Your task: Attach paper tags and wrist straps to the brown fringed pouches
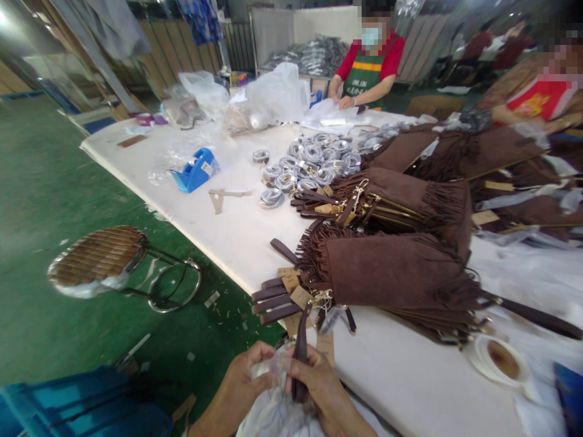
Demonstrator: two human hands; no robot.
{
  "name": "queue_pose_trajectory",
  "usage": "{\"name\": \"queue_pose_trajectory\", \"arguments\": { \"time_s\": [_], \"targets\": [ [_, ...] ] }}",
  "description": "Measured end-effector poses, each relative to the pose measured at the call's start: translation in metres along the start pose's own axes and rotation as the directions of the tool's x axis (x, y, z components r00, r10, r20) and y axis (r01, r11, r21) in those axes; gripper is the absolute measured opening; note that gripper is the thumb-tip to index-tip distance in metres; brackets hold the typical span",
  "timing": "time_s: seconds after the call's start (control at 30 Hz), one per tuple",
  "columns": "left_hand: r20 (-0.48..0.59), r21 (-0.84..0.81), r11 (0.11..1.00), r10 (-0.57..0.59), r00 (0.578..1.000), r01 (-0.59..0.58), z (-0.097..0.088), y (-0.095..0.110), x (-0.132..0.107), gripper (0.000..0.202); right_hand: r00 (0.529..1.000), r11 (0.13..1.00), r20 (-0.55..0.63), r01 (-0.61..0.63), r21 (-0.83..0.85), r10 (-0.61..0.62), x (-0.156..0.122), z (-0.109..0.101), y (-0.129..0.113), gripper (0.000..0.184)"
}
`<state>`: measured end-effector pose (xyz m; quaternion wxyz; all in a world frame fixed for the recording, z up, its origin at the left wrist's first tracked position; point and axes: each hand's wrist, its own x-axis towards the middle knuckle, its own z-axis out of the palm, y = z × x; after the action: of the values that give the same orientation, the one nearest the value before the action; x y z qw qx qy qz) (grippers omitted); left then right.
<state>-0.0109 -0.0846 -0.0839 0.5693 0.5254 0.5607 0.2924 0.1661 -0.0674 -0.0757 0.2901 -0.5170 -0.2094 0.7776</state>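
Note:
At the near table edge, my left hand pinches a crumpled piece of translucent film. Beside it, my right hand is closed around a dark brown wrist strap, its thumb lying across it. The fingertips of both hands nearly meet at the film. Whitish, wrinkled material lies below them; whether it is cloth or plastic I cannot tell. Just beyond are stacked brown fringed bags, with straps and cardboard tags sticking out to the left.
Coiled, wrapped straps and a blue tape dispenser lie farther along the white table. A tape roll is at right. A stool stands left. Two people sit across the table.

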Motion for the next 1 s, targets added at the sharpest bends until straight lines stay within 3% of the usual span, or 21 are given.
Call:
{"name": "queue_pose_trajectory", "arguments": {
  "time_s": [0.17, 0.3, 0.47, 0.77, 1.0],
  "targets": [
    [-0.020, -0.169, 0.979, -0.121, 0.992, 0.116, -0.003, -0.013, 0.006, 0.030, 0.997, 0.998, 0.073, 0.007, 0.056, -0.011, 0.001, -0.002, 0.000, 0.045],
    [0.029, -0.269, 0.954, -0.126, 0.992, 0.129, -0.009, -0.020, 0.008, 0.035, 0.988, 0.993, 0.113, 0.097, 0.073, -0.105, -0.005, -0.006, -0.007, 0.047],
    [0.090, -0.350, 0.919, -0.158, 0.983, 0.180, -0.017, -0.020, 0.006, 0.043, 0.976, 0.976, 0.185, 0.075, 0.202, -0.113, -0.014, -0.008, -0.019, 0.038],
    [0.222, -0.437, 0.861, -0.178, 0.959, 0.261, -0.023, -0.018, -0.004, 0.044, 0.984, 0.949, -0.005, 0.174, 0.263, -0.179, -0.001, 0.002, -0.007, 0.035],
    [0.224, -0.413, 0.873, -0.176, 0.959, 0.257, -0.025, -0.026, -0.012, 0.041, 0.978, 0.940, -0.087, 0.208, 0.270, -0.191, 0.010, 0.005, 0.002, 0.038]
  ]
}}
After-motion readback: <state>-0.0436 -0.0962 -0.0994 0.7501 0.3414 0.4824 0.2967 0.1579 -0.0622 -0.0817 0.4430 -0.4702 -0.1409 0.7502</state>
